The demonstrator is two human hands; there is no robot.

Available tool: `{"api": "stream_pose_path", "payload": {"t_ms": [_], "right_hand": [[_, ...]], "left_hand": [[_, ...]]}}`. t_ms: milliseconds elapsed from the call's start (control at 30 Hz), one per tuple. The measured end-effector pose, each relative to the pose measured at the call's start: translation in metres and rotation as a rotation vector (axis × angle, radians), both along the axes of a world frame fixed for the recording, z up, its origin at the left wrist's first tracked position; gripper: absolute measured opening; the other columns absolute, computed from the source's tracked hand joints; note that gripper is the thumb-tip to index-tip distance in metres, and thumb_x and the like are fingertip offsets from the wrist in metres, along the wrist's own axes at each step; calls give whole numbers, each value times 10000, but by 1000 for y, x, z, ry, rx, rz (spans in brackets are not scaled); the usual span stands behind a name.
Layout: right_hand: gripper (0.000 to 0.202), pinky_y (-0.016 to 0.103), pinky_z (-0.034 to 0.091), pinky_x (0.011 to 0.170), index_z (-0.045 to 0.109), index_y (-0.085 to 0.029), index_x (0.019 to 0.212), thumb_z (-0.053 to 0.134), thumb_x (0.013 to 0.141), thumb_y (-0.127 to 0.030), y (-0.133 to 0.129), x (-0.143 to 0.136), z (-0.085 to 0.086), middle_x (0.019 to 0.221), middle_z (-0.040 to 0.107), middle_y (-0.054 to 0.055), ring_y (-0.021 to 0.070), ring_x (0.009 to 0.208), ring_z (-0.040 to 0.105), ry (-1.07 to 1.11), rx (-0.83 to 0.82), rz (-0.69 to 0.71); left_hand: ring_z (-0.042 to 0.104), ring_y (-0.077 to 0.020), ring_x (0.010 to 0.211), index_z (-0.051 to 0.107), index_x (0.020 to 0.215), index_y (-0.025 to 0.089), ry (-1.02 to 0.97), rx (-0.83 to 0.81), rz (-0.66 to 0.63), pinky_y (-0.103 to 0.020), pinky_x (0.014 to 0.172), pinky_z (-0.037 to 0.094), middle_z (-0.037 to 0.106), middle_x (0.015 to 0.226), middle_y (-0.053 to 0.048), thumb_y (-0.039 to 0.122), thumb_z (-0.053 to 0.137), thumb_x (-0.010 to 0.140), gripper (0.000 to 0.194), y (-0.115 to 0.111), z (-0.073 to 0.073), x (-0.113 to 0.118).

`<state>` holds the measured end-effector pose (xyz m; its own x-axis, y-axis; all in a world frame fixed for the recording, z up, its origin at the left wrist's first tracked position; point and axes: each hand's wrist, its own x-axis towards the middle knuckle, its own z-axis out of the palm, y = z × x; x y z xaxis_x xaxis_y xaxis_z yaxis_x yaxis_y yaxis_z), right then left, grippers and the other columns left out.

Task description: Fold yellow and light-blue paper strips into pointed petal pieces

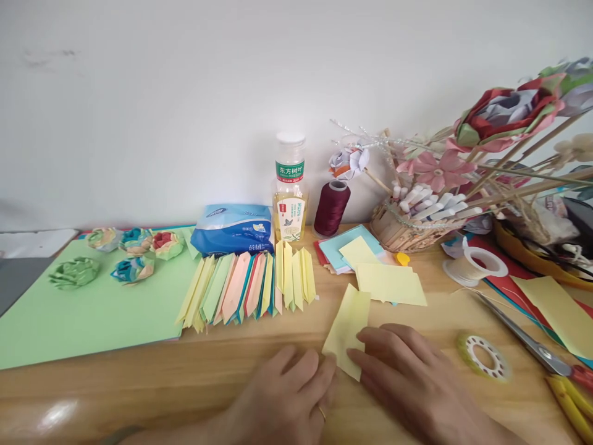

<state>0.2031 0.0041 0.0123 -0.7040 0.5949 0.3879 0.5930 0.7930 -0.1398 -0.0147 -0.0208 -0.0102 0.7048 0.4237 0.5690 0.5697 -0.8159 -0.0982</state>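
A small pale yellow sheet of paper lies slantwise on the wooden table before me, with a crease along its length and its lower corner pointing down. My left hand is closed, its thumb and fingertips gripping the lower left edge of the sheet. On the opposite side my right hand has its fingers bent, pinching the right edge. Just beyond the sheet rests a stack of yellow paper slips. To the left stands a row of folded paper strips in several colours.
Paper flowers sit on green sheets at left. Behind are a blue tissue pack, a drink bottle, a maroon thread spool and a basket. At right lie a tape roll and scissors.
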Motion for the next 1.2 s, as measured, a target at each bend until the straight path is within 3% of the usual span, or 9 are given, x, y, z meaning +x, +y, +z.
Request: {"api": "stream_pose_path", "payload": {"t_ms": [233,500,900,1200], "right_hand": [[82,290,442,640,610,-201,877,528,875,-207,5,-1,2,791,635,33,161,733,569,63,-242,48],[169,252,453,563,539,-198,747,445,883,-161,-3,-10,-5,748,567,36,147,673,548,151,-443,-105],[174,241,442,499,472,-208,698,427,845,-127,-4,-19,-10,676,525,25,145,595,524,197,-366,-186],[137,244,469,529,512,-201,743,447,850,-147,-4,-14,-11,730,563,39,146,633,551,167,-347,-163]], "left_hand": [[572,-191,807,656,1003,58,52,0,53,-319,680,454,670,1021,-109,63,326,882,352,1,2,0],[588,-178,780,669,947,87,16,-18,63,-305,672,482,688,990,-80,56,329,889,346,1,1,2],[583,-143,741,648,924,94,-45,-7,64,-269,653,467,672,894,-61,57,335,908,316,4,0,6],[569,-135,732,635,936,131,-39,-113,95,-251,640,450,641,871,-41,100,386,920,251,4,-3,8]]}}
